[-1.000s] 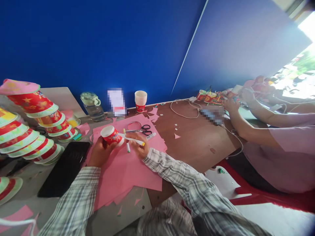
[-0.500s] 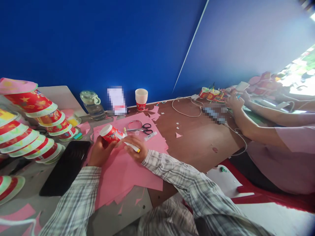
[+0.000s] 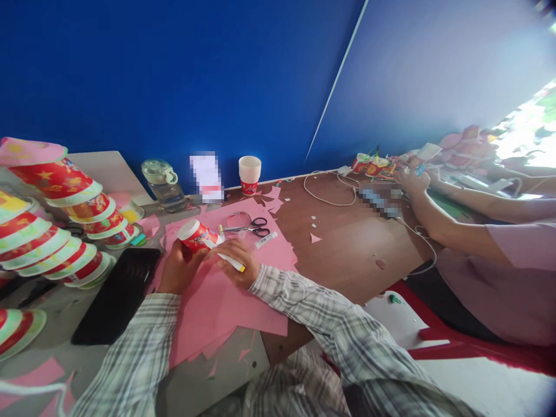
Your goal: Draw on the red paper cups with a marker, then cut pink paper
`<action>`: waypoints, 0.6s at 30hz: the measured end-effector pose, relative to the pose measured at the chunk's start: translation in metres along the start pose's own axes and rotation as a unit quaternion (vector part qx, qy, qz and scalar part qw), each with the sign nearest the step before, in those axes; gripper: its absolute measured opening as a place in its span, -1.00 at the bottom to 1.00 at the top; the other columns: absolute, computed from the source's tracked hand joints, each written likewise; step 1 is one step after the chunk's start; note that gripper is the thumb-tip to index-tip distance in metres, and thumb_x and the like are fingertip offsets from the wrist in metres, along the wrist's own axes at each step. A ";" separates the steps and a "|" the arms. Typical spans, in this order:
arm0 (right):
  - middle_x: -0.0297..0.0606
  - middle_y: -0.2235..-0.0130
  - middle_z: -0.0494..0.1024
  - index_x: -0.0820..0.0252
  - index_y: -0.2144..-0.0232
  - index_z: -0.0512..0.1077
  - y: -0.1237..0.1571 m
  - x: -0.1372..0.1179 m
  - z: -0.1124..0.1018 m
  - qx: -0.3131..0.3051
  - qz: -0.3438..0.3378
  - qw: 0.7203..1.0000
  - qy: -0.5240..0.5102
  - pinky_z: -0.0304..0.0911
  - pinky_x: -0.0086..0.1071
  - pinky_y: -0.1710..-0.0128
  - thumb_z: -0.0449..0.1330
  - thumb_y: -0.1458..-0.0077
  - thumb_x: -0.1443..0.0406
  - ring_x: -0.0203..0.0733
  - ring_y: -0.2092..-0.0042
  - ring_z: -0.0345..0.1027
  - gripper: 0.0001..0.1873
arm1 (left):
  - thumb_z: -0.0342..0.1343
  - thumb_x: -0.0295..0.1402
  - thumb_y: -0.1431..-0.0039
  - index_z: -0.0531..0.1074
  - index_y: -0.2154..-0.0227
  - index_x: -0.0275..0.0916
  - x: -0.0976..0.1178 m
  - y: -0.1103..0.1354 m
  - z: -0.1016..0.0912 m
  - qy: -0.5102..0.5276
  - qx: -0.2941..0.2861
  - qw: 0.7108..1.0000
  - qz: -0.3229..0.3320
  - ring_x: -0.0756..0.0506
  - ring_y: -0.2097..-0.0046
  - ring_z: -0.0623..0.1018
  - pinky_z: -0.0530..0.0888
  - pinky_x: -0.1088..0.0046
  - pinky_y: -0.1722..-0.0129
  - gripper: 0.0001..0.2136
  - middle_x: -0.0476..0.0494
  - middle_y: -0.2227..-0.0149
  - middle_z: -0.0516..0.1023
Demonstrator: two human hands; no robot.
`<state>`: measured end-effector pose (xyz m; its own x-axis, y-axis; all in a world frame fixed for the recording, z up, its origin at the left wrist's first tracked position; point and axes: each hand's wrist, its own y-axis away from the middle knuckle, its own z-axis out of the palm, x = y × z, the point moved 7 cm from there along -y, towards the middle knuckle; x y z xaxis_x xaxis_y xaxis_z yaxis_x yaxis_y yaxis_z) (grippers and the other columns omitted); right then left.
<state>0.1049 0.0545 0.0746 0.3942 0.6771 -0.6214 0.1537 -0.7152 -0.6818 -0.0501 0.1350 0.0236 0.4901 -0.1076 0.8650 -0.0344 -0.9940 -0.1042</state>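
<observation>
My left hand (image 3: 179, 267) is wrapped round a red patterned paper cup (image 3: 197, 236) with a white end, tilted on its side above pink paper sheets (image 3: 226, 310). In my right hand (image 3: 245, 255) is a white marker (image 3: 232, 262) with a yellow end. Its other end lies against or close to the cup; my fingers partly hide that spot. Just beyond the hands are black-handled scissors (image 3: 259, 226), a roll of tape (image 3: 238, 219) and a white glue stick (image 3: 265, 240), lying on the pink paper.
Stacked red cups (image 3: 78, 174) stand at the left, beside a black phone (image 3: 116, 295). A water bottle (image 3: 163, 185), a lit phone (image 3: 205, 176) and a cup stack (image 3: 249, 174) line the blue wall. A power strip (image 3: 379, 202) lies near a co-worker's hands (image 3: 414, 182).
The cup has shifted slightly right in my left hand. My right hand and the marker have moved a little left and down. The co-worker's hands have moved slightly.
</observation>
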 end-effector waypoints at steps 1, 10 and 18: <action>-0.13 0.17 0.53 0.20 0.11 0.33 0.000 0.000 0.000 0.000 -0.001 1.000 0.002 0.36 -0.20 0.03 0.03 -0.11 0.35 -0.18 0.11 0.42 -0.73 | 0.07 -0.06 0.28 0.26 0.26 -0.27 0.002 0.001 -0.001 0.000 0.002 1.000 0.002 -0.09 0.35 0.46 0.41 0.32 0.31 -0.50 -0.15 0.35 0.48; -0.20 0.17 0.55 0.17 0.07 0.30 0.002 -0.001 0.004 -0.019 -0.029 0.999 0.032 0.33 -0.23 0.00 0.07 -0.08 0.36 -0.19 0.09 0.40 -0.68 | 0.03 -0.07 0.28 0.26 0.28 -0.26 0.006 0.002 -0.003 -0.035 0.007 0.999 -0.003 -0.11 0.33 0.46 0.39 0.29 0.30 -0.53 -0.15 0.34 0.48; -0.19 0.18 0.55 0.17 0.08 0.32 0.002 -0.002 0.003 -0.011 -0.032 0.999 0.038 0.33 -0.22 0.01 0.07 -0.08 0.35 -0.18 0.11 0.40 -0.69 | 0.03 -0.05 0.27 0.24 0.23 -0.27 -0.008 -0.003 0.002 -0.025 -0.011 1.000 -0.012 -0.12 0.29 0.46 0.40 0.26 0.26 -0.48 -0.19 0.28 0.48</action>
<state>0.1020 0.0523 0.0735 0.4499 0.7071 -0.5455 0.1997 -0.6750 -0.7103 -0.0519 0.1385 0.0161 0.5339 -0.0829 0.8415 -0.0408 -0.9965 -0.0723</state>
